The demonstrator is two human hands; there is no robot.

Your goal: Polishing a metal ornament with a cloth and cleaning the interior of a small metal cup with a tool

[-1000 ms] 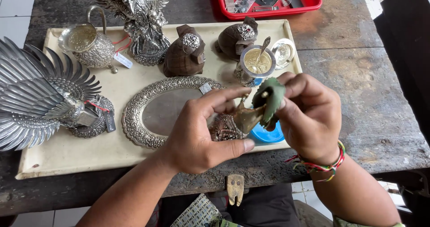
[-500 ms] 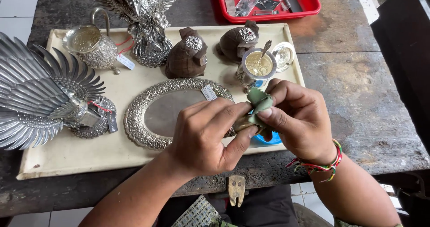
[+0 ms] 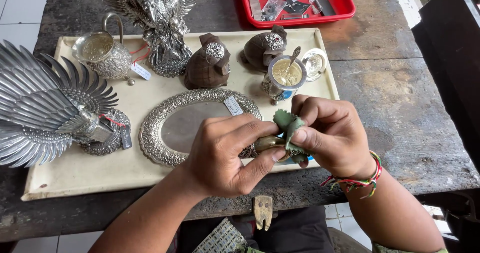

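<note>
green cloth pinched against a small brass piece, held between both hands

the left hand (image 3: pixel 225 153) is clenched around a small brass piece (image 3: pixel 267 143), thumb underneath and fingers curled over the top, so only its rounded yellow end shows. that grip seems meant to keep the piece steady and leave one bare face turned to the other hand. the right hand (image 3: pixel 332 133) pinches a folded green cloth (image 3: pixel 290 128) between thumb and fingertips and presses it on that exposed end; the fold gives the fingers a pad that fits a small curved surface. both hands meet just above the near edge of the cream tray (image 3: pixel 75 175), close to the body, where the head camera looks straight down on the work.

the tray lies on a worn wooden desk (image 3: pixel 400 98) and carries the silverware apart from each other, likely so the ornate surfaces do not rub: an oval dish (image 3: pixel 175 128) just behind the left hand, a fan-winged bird (image 3: pixel 45 108) at the left, a handled pot (image 3: pixel 102 53), a winged figure (image 3: pixel 160 23), two brown stands (image 3: pixel 207 63) bearing brooches, and a cup (image 3: pixel 285 73) with a spoon and its lid beside it. a red tray (image 3: pixel 340 8) of small tools sits at the far edge, out of the way.
</note>
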